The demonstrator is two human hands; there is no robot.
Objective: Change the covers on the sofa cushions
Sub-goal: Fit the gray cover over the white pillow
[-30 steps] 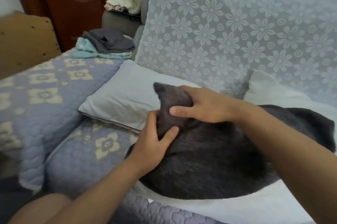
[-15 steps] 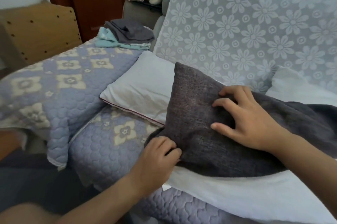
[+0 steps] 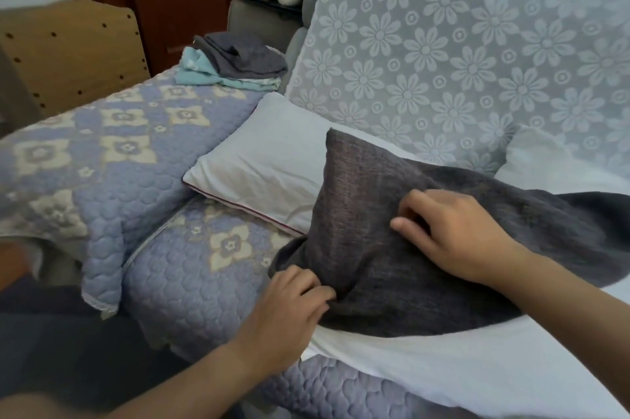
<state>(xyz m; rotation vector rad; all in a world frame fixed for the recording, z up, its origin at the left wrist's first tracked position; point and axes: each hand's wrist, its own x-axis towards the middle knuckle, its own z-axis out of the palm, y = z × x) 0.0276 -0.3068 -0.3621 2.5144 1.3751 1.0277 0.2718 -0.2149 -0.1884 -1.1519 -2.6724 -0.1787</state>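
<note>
A dark grey cushion cover (image 3: 392, 248) is spread over a white cushion (image 3: 477, 367) on the quilted sofa seat (image 3: 191, 282). Its near-left edge is pinched by the left hand (image 3: 289, 306); its top is gripped by the right hand (image 3: 453, 234). A second white cushion (image 3: 259, 166) is seen behind, and folded fabrics (image 3: 235, 63) are stacked at far left.

Dark grey cover (image 3: 392, 241): right end cut off by frame edge; extent unknown. White cushion (image 3: 477, 371) beneath: mostly hidden under cover, lower right part out of frame. Left hand (image 3: 289, 306): fingertips buried in cover fold, grip type unclear. Right hand (image 3: 453, 234): curled fingers (image 3: 412, 203) partly hidden. Bare pillow (image 3: 269, 166): right part hidden behind cover. Folded stack (image 3: 235, 63): item count not discernible. Far-left edge blurred.
</note>
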